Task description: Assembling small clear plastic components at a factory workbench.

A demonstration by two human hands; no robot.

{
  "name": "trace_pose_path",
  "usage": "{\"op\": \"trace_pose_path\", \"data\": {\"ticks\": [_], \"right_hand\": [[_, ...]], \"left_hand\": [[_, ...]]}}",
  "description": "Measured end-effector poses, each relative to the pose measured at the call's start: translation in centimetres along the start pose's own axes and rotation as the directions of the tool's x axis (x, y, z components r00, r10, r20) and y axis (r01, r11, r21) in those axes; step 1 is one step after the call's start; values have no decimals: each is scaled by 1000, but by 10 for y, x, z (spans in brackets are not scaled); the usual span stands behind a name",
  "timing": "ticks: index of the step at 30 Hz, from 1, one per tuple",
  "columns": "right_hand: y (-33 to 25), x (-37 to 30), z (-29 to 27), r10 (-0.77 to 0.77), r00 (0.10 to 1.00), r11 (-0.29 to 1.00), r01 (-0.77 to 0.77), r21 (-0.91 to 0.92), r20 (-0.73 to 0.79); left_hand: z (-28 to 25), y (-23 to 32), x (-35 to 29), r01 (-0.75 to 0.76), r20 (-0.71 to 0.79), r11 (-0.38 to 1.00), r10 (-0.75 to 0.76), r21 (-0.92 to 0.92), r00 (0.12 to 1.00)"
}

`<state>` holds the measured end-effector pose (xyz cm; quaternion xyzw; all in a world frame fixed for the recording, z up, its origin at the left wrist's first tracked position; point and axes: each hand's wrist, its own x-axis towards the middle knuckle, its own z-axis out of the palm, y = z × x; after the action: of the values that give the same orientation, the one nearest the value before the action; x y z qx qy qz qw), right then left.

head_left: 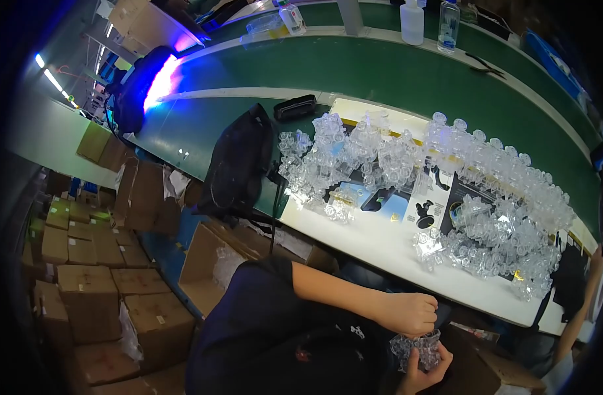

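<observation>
Low in front of my body, close to my lap, my right hand [428,370] grips a clear plastic part [417,350] with knobbly, rounded projections, thumb on the near side. Just above it my left hand [410,314] is closed in a fist, its lower edge touching or nearly touching the part. What the left fingers hold, if anything, is hidden. On the table beyond, many similar clear parts lie in a loose heap [341,155], a stacked row [492,158] and a second pile [505,234].
The parts lie on a white printed board [354,240] on the green table [301,66]. A black bag [239,161] and a black case [295,107] sit left of them. Bottles [412,23] and pliers [484,64] stand farther back. Cardboard boxes [87,289] fill the left; another person's arm [581,306] shows right.
</observation>
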<state>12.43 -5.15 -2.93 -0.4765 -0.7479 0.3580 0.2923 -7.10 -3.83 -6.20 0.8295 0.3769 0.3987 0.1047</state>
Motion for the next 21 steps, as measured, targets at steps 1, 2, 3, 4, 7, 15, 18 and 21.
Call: {"op": "trace_pose_path", "data": {"ticks": [1, 2, 3, 4, 7, 15, 18, 21], "right_hand": [[-2, 1, 1, 5, 1000, 1000, -5, 2, -14], [-3, 1, 3, 10, 999, 1000, -10, 4, -30], [-4, 1, 4, 13, 1000, 1000, -13, 5, -28], [-4, 1, 5, 31, 999, 1000, -31, -4, -39], [2, 0, 12, 45, 997, 999, -44, 11, -60], [40, -12, 33, 180, 983, 983, -181, 17, 34], [53, -13, 36, 241, 969, 970, -243, 29, 46], [67, -9, 38, 300, 953, 953, -301, 27, 41]], "left_hand": [[2, -2, -1, -32, -21, 999, 32, 3, 999], [4, -3, -2, -64, -41, 998, 64, 7, 997], [5, -3, -2, -61, -39, 998, 61, 5, 997], [7, -4, -3, -67, -36, 998, 67, 15, 997], [13, -6, -8, -53, -9, 998, 54, 19, 999], [68, -21, -55, 48, -20, 998, -47, 34, 999], [77, -17, -60, 269, 12, 944, -272, -191, 962], [74, -21, -56, 506, 277, 794, -430, -337, 859]]}}
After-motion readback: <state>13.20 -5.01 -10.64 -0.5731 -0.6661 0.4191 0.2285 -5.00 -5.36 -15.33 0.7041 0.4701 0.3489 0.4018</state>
